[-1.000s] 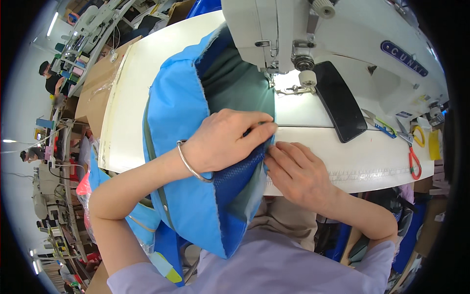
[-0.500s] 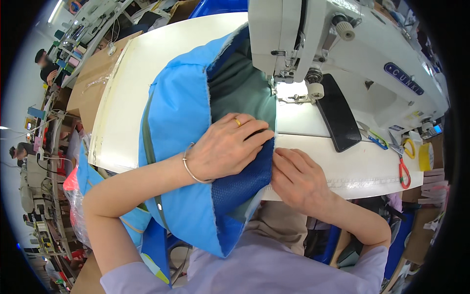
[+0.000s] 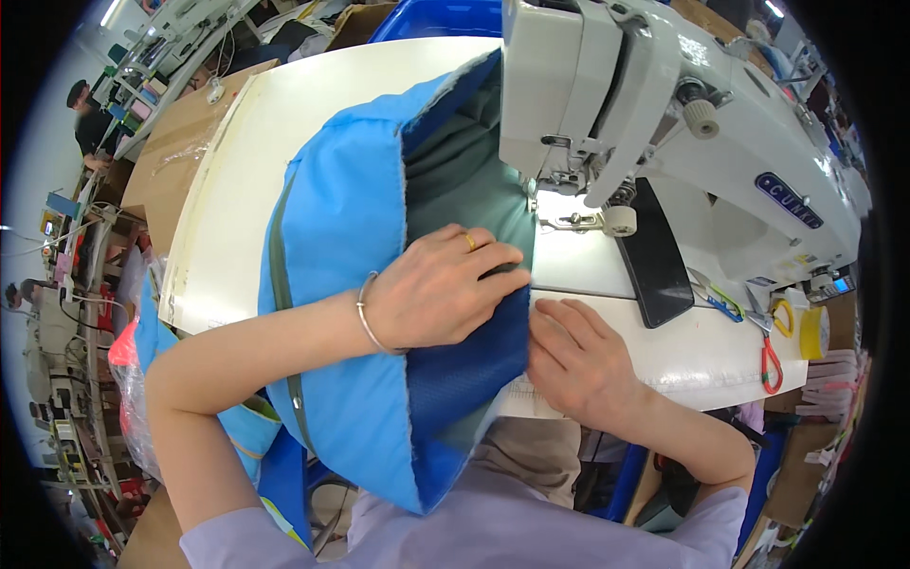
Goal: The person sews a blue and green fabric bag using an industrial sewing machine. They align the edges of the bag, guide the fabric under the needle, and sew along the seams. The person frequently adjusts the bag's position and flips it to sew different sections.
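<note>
A light blue fabric bag lies open on its side at the sewing machine, showing its dark green lining and a dark blue mesh piece. Its raw edge reaches the presser foot under the lit machine head. My left hand reaches across the bag, its bent fingers closed on the cloth near the right-hand edge; the thumb is hidden. Just right of it, my right hand pinches that same edge near the table's front. A green zipper runs down the bag's left side.
The white sewing machine fills the upper right. On the white table lie a black plate, red-handled scissors, a green-and-blue tool and a yellow tape roll. A blue crate stands behind.
My view has shifted slightly, so the machine sits lower and further right. Both hands keep their hold on the bag's edge, with little movement of the cloth.
</note>
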The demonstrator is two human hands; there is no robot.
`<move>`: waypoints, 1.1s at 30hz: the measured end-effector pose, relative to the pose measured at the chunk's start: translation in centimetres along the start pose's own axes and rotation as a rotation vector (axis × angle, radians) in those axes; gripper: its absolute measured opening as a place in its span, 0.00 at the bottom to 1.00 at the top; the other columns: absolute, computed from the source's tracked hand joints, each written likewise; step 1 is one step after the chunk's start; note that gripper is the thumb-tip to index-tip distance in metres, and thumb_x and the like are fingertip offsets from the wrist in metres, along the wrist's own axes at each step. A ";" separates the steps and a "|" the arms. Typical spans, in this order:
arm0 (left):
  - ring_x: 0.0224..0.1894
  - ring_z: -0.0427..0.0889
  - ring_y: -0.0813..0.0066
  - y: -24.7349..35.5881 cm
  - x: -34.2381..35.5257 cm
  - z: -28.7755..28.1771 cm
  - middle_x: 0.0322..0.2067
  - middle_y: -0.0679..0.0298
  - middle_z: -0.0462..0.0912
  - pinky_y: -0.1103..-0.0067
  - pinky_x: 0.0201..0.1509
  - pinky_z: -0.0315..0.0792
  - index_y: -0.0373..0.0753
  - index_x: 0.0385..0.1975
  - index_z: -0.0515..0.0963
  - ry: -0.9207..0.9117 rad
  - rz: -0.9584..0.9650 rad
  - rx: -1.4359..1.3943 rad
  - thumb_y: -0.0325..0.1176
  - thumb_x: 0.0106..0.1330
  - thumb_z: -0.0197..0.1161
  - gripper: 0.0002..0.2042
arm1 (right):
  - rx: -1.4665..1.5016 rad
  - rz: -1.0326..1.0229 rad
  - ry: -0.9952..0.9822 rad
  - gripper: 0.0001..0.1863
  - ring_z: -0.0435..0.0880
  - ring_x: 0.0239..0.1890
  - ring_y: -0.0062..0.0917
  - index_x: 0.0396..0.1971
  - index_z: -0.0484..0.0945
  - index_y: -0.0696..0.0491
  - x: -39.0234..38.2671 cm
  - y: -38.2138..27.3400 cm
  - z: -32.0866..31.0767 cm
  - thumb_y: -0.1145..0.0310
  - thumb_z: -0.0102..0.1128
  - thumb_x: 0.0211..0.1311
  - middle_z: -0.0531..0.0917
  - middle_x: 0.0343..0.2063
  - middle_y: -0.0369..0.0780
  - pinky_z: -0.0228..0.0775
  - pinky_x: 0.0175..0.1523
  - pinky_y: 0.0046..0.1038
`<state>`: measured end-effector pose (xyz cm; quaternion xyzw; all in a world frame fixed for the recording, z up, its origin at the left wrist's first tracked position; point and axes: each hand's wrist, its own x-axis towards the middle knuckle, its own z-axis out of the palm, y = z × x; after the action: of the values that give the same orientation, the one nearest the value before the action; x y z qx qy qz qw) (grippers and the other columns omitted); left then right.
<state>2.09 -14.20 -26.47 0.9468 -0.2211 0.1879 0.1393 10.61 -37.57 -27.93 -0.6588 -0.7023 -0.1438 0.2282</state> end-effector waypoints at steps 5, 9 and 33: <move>0.47 0.82 0.60 -3.1 1.6 1.0 0.49 0.62 0.83 0.68 0.50 0.80 0.42 0.51 0.83 0.012 0.067 0.032 0.26 0.54 0.70 0.21 | -0.017 0.030 0.007 0.13 0.80 0.53 0.42 0.31 0.80 0.64 0.9 2.2 0.5 0.73 0.67 0.43 0.81 0.45 0.50 0.76 0.59 0.42; 0.45 0.83 0.62 -5.4 2.5 1.0 0.48 0.63 0.83 0.69 0.47 0.81 0.45 0.50 0.84 0.051 0.137 0.045 0.26 0.53 0.69 0.21 | -0.011 0.080 0.008 0.15 0.80 0.54 0.41 0.31 0.81 0.63 1.4 3.2 0.8 0.72 0.70 0.41 0.81 0.46 0.48 0.75 0.60 0.42; 0.33 0.83 0.59 7.7 -3.1 -9.7 0.24 0.61 0.79 0.59 0.52 0.79 0.39 0.30 0.82 -0.444 -0.145 -0.001 0.21 0.52 0.62 0.08 | 0.508 0.025 -0.058 0.21 0.82 0.47 0.40 0.40 0.84 0.62 0.3 -9.8 -1.8 0.63 0.69 0.49 0.84 0.42 0.47 0.74 0.59 0.44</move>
<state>-7.00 -16.30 -17.72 0.9782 -0.1779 -0.0355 0.1009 1.11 -39.14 -25.23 -0.5928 -0.7139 0.0592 0.3679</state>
